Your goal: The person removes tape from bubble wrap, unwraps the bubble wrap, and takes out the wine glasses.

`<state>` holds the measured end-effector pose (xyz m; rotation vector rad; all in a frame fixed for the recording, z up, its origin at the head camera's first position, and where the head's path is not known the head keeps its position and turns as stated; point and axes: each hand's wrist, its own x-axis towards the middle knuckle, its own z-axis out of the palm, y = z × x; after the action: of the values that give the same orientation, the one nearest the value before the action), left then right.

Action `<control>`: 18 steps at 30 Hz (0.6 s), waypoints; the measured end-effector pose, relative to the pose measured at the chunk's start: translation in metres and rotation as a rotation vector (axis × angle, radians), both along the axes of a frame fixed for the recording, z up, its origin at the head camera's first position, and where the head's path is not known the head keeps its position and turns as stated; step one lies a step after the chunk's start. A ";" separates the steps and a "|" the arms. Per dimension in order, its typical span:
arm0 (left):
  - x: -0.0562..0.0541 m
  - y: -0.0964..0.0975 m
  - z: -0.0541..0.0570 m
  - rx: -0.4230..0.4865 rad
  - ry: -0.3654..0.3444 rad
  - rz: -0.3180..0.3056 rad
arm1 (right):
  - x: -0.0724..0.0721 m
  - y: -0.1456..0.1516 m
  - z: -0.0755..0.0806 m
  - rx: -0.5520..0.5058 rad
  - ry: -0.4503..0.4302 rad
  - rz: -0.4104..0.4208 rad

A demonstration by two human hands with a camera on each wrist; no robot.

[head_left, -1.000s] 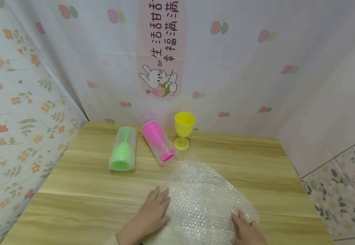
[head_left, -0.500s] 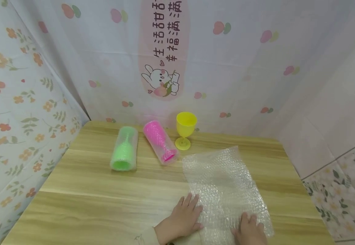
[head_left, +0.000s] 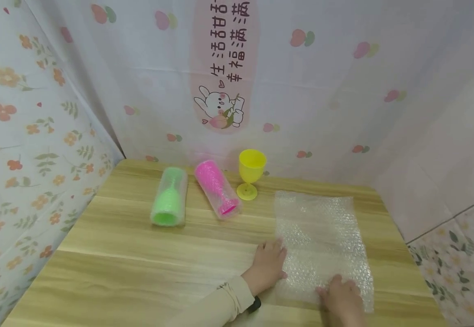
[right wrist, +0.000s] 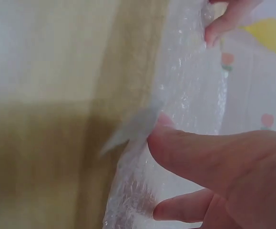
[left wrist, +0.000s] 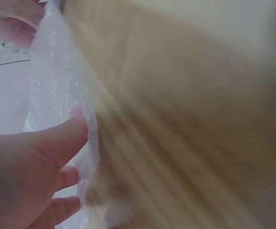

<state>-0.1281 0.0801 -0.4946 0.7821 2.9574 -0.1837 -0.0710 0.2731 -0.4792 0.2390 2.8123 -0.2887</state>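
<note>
A clear sheet of bubble wrap [head_left: 318, 231] lies on the wooden table, right of centre in the head view. My left hand [head_left: 267, 268] touches its left edge, fingers over the border. Near the lower right corner, my right hand [head_left: 341, 295] rests on the sheet with thumb and fingers spread apart. In the left wrist view, the left thumb [left wrist: 68, 136] lies against the wrap's edge. The right wrist view shows the right thumb [right wrist: 176, 145] at the border, beside a small pale pointed flap [right wrist: 135, 126].
A yellow plastic goblet [head_left: 252, 168] stands upright behind the sheet. Left of it lie a pink goblet [head_left: 216, 186] and a green goblet [head_left: 168, 202], each wrapped in bubble wrap. Patterned curtains [head_left: 323, 100] border the wooden table [head_left: 139, 268] at the back and sides.
The bubble wrap has turned and shifted right, from slanted to nearly square with the table. My left hand has moved right along with it; the right hand has moved slightly. The goblets have stayed put.
</note>
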 end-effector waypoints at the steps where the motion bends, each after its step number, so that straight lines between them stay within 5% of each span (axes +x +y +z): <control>1: -0.002 0.003 0.002 -0.011 0.009 0.009 | -0.003 0.004 0.001 -0.005 -0.018 -0.004; 8: -0.008 0.013 0.011 0.042 -0.061 0.060 | -0.025 0.027 0.008 -0.040 -0.080 -0.037; 18: -0.007 0.001 0.007 -0.004 -0.059 -0.001 | -0.049 0.055 0.015 -0.067 -0.096 0.003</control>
<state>-0.1350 0.0816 -0.4879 0.7752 2.9004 -0.1631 -0.1196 0.3280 -0.4641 0.2276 2.7025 -0.3607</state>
